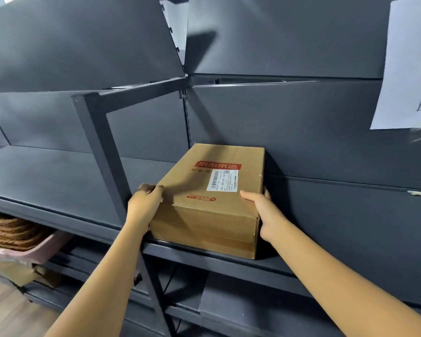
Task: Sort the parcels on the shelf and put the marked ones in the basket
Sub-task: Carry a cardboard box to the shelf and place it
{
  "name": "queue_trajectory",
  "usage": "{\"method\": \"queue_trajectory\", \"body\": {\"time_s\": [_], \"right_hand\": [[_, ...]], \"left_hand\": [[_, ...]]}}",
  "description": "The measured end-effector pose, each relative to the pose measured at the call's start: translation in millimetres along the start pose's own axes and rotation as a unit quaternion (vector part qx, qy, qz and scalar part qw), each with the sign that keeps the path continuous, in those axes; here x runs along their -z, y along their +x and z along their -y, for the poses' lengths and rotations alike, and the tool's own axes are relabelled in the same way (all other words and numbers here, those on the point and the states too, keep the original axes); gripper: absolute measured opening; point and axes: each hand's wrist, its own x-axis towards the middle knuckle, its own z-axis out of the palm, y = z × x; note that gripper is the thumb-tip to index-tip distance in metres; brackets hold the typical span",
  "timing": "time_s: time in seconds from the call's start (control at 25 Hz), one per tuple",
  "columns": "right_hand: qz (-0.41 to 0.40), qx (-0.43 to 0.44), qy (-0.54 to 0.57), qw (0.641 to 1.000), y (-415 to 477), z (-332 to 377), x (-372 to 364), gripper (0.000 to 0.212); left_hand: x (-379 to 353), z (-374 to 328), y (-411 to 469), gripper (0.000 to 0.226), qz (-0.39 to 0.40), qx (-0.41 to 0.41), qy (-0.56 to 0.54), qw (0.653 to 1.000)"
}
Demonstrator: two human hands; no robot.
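A brown cardboard parcel (212, 200) with a red printed logo and a white barcode label on top rests on the dark grey shelf (265, 263). My left hand (145, 203) grips its near left corner. On the opposite side, my right hand (263, 210) clasps the right edge, thumb on top and fingers down the side. The parcel's front edge slightly overhangs the shelf lip. No hand-drawn mark is visible on the faces I can see. A pink basket (34, 251) sits at the lower left under the shelf.
A dark metal upright (102, 154) of the rack stands just left of the parcel. The pink basket holds woven brown trays (10, 229). A white paper sheet (408, 64) hangs at the upper right. Lower shelves and a wooden floor (5, 310) lie below.
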Motion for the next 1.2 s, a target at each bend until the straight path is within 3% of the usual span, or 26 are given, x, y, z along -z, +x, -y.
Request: {"method": "queue_trajectory", "body": {"time_s": [0.16, 0.36, 0.48, 0.72, 0.84, 1.0, 1.2], "right_hand": [[0.000, -0.003, -0.022, 1.000, -13, -3, 22, 0.061], [-0.015, 0.013, -0.019, 1.000, -32, -3, 43, 0.059], [-0.035, 0.020, -0.004, 0.999, -42, -6, 50, 0.059], [-0.072, 0.054, 0.008, 0.996, -78, -1, 70, 0.050], [-0.098, 0.062, 0.022, 0.993, -114, -7, 104, 0.050], [-0.132, 0.101, 0.018, 0.986, -173, -12, 155, 0.047], [-0.208, 0.163, 0.032, 0.964, -256, -27, 223, 0.051]], "left_hand": [[-3, 8, -9, 0.028, 0.079, 0.067, -0.124, 0.987], [-12, 11, -14, 0.043, 0.193, 0.095, -0.152, 0.965], [-17, 9, -17, 0.032, 0.225, 0.088, -0.136, 0.961], [-37, -5, -48, 0.036, 0.254, 0.035, -0.180, 0.950], [-56, -13, -83, 0.031, 0.289, -0.001, -0.180, 0.940], [-86, -21, -140, 0.043, 0.320, -0.018, -0.172, 0.931], [-123, -39, -229, 0.048, 0.391, -0.063, -0.200, 0.896]]}}
